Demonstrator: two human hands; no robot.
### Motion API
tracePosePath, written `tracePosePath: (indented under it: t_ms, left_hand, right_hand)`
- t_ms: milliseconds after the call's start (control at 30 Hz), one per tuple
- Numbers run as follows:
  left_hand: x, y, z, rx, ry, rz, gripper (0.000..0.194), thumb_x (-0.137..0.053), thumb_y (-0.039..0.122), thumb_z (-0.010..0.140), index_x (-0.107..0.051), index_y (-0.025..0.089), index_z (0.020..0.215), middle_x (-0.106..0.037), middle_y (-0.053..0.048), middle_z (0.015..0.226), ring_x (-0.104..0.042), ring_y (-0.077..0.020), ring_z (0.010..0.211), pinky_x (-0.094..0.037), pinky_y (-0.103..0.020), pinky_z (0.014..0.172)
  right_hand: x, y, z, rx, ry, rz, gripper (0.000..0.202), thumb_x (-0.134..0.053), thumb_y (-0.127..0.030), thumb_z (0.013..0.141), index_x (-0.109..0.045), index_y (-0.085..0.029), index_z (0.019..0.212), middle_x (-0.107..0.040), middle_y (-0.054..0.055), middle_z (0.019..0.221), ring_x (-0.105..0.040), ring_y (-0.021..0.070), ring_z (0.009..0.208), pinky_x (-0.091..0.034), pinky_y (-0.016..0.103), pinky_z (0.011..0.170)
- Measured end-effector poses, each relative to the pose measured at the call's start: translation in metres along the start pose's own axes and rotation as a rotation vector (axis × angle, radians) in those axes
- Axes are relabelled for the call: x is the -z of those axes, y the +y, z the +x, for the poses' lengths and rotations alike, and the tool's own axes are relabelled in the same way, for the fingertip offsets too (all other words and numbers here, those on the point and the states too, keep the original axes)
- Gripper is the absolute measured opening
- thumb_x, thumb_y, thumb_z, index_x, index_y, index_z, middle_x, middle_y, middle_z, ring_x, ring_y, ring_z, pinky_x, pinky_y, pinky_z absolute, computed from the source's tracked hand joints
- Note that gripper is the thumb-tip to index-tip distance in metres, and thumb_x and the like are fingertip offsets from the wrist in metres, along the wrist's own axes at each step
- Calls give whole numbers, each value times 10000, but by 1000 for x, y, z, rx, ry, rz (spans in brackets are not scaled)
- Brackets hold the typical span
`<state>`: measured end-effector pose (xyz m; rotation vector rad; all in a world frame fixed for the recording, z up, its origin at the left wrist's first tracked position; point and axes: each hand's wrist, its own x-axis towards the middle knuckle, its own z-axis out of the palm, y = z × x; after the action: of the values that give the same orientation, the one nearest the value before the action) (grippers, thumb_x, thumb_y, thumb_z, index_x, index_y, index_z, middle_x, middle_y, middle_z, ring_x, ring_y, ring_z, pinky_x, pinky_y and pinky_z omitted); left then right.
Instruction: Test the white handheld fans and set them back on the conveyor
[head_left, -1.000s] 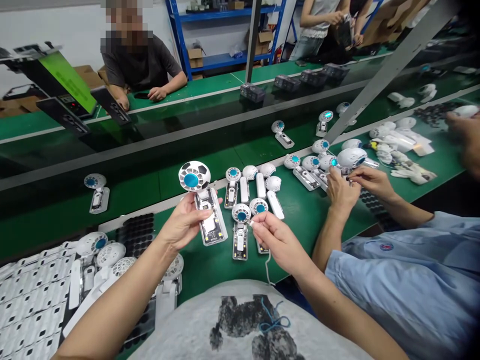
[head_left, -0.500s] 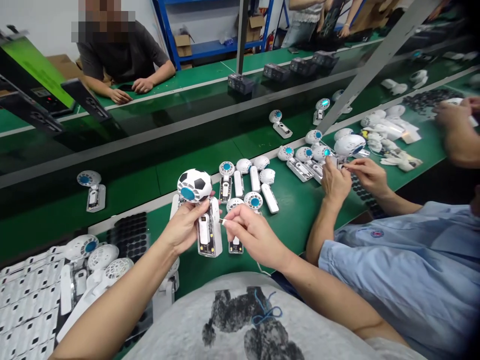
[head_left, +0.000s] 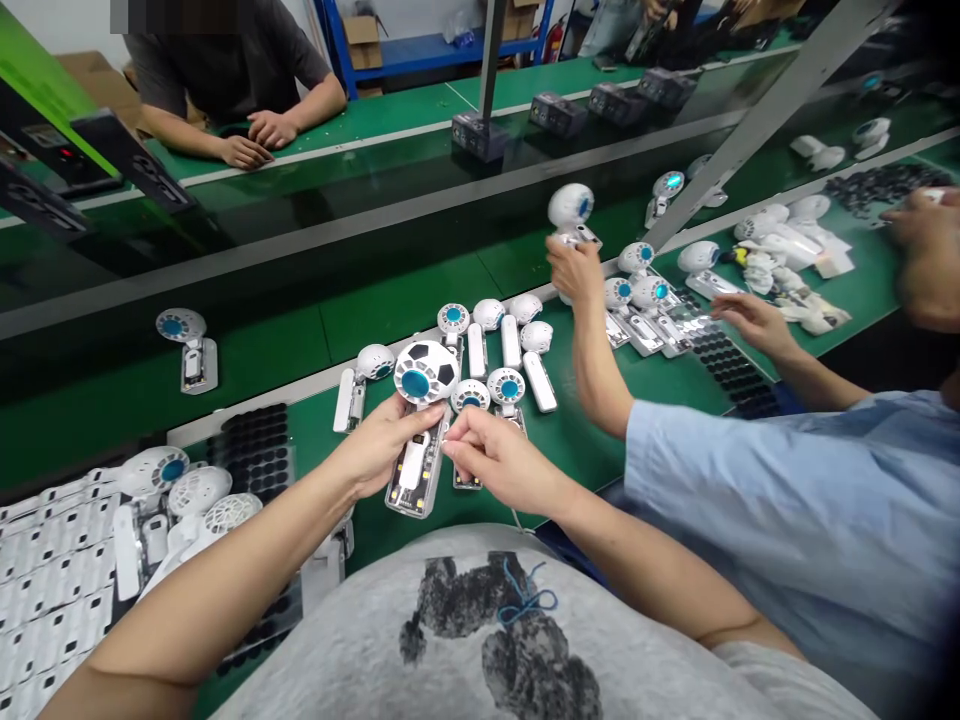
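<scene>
My left hand (head_left: 379, 445) grips a device with a black-and-white football-patterned head (head_left: 426, 373) and a clear-covered body (head_left: 414, 465) that shows a circuit board. The head has a blue round centre and points away from me. Against the right edge of that body, my right hand (head_left: 491, 455) pinches a small white cable plug, mostly hidden by the fingers. A thin white cable hangs below that hand. Behind and beside the held device, several white devices (head_left: 538, 380) lie on the green table (head_left: 585, 440).
At the left are rows of white casings (head_left: 56, 590) and a black dotted sheet (head_left: 259, 450). A conveyor (head_left: 277, 345) runs beyond, carrying single devices. On the right, a co-worker's blue sleeve (head_left: 697, 450) reaches close by. A slanted metal post (head_left: 757, 130) crosses the right side.
The held device has shifted right and tilted, with its plug end now against my right fingers. The co-worker's hand has lifted a white device over the conveyor edge.
</scene>
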<state>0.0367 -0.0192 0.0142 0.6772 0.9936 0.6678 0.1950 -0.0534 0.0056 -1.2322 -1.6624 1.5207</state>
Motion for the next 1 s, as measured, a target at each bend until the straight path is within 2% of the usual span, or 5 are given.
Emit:
tracePosePath:
  t_ms: [433,567,700,867,1000]
  left_hand:
    - [23,6,19,-88,111,137,333,-721,258,651,-565,157,927,-619,2,727,-564,-125,642,-444,-247,633]
    - [87,43,66,-331,540,156,285,-683,229,664,-532,177,900,-574,40,684,-515,-88,561,-419,-228,579]
    - [133,81,129,-291,578,178,129,-634,145,711,-533,142,790,-529,32,594,-498,-92,495,-433,-249,537]
    - [133,89,211,-214,592,277,119,-560,197,825,-571,105,899,-599,-21,780,-576,-112,658,-496,-282,622]
    - [134,84,226,-241,649,405,443,-679,200,718,-522,96,1118,-579,-142,1088,-581,-205,943,-464,-324,788]
  right_hand:
    - [6,13,13,-81,48,-63,119,-469,-281,850,-503,-193,777,-437,-64,546,-385,87,484,-300,213,487]
    - [22,17,10,-181,180,100,202,-487,-369,841,-532,-172,839,-365,-64,562,-278,78,465,-217,216,435]
    - [23,23,12,-213,145,189,294,-477,-461,849,-526,-173,880,-282,-74,558,-215,78,472,-158,222,427]
    - [16,25,19,-273,104,209,335,-468,-504,848,-531,-175,870,-264,-74,561,-207,79,487,-139,226,441]
    - [25,25,22,-307,162,217,346,-478,-516,835,-526,-176,868,-301,-71,555,-243,84,487,-170,225,447]
